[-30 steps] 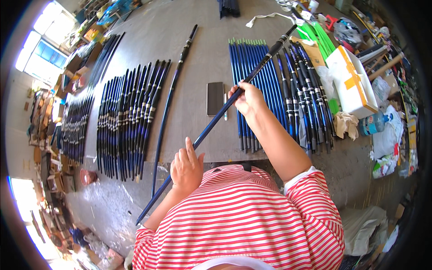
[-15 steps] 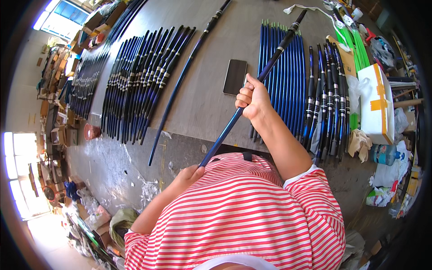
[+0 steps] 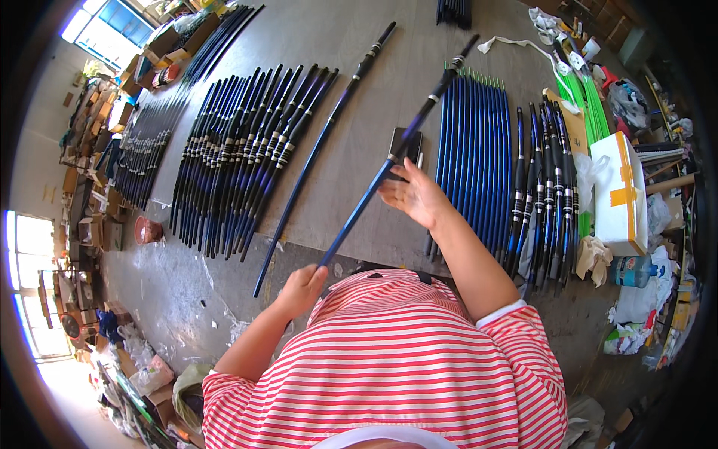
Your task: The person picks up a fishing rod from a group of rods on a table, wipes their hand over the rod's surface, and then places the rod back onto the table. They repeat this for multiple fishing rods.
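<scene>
Slanting in front of my body is a blue and black fishing rod point(image 3: 364, 203), its dark end with silver rings pointing away to the upper right. My left hand point(image 3: 303, 288) is closed round its near end. Beside the rod's middle, my right hand point(image 3: 415, 196) is open, fingers spread and slightly blurred; some fingertips are by the rod, and I cannot tell whether they touch it. Partly behind the rod lies a dark phone point(image 3: 413, 146) on the table. Another single rod point(image 3: 314, 153) lies to the left.
On the grey table point(image 3: 359, 112), a row of similar rods point(image 3: 239, 157) lies left. Blue green-tipped rods point(image 3: 475, 150) and a ringed bunch point(image 3: 550, 187) lie right. Farther right are a white foam box point(image 3: 617, 194) and water bottle point(image 3: 632, 271). A reddish bucket point(image 3: 148, 230) stands left.
My right hand has let go of its closed grip on the rod and opened. My left hand, still holding the near end, has moved forward and left. The view has shifted slightly.
</scene>
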